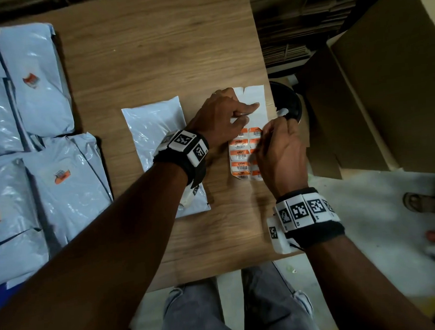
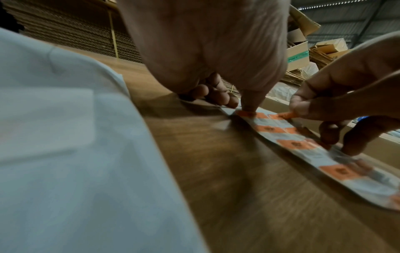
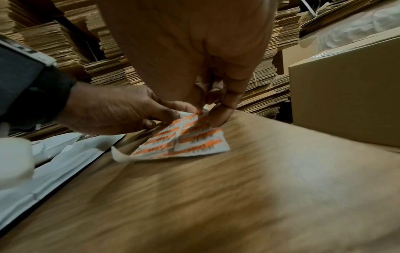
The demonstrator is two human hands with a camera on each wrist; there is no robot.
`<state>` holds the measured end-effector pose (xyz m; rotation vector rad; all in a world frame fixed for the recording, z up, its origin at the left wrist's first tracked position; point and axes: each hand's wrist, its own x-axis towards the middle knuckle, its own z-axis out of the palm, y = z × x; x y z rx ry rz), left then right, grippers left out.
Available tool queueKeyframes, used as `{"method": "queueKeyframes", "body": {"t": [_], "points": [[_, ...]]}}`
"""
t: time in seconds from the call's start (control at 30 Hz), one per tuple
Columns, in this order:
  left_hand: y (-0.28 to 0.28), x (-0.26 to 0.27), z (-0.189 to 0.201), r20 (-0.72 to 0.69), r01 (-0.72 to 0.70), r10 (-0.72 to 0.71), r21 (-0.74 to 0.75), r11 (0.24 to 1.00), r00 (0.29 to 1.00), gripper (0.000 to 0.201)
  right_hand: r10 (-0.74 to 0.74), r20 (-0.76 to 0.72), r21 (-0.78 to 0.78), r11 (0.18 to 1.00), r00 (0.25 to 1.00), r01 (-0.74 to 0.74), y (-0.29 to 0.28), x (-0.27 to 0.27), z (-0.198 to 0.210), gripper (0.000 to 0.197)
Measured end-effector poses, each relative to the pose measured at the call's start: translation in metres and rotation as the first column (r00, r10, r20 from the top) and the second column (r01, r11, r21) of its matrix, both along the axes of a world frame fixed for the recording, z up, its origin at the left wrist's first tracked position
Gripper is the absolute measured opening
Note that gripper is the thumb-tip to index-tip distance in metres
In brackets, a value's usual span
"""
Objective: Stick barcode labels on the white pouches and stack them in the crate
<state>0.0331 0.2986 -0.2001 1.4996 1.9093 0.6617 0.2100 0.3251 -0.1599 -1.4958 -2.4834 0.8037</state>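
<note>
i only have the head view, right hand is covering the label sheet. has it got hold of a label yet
Observer: Yes. In the left wrist view the right hand pinches the raised edge of an orange label while the rest of the label sheet lies on the table.
Operator: is the left hand pulling too
Observer: No. There a fingertip of the left hand presses the sheet's far end down flat.
Operator: is the sheet lying flat at my end
Observer: Not quite. The right wrist view shows its near left corner curling up off the table.
</note>
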Motion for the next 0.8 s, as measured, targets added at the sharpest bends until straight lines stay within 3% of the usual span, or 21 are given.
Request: {"method": "queueKeyframes", "body": {"t": [0.47, 0.8], "points": [[0.002, -0.001, 0.001, -0.018, -0.003, 0.003, 0.010, 1.000, 1.000, 0.041, 0.043, 0.045, 0.062, 0.997, 0.998, -0.046, -0.016, 0.005, 0.005, 0.020], [0.001, -0.002, -0.001, -0.005, -0.008, 0.009, 0.013, 1.000, 1.000, 0.041, 0.022, 0.033, 0.018, 1.000, 0.999, -0.022, -0.019, 0.009, 0.008, 0.019]]}}
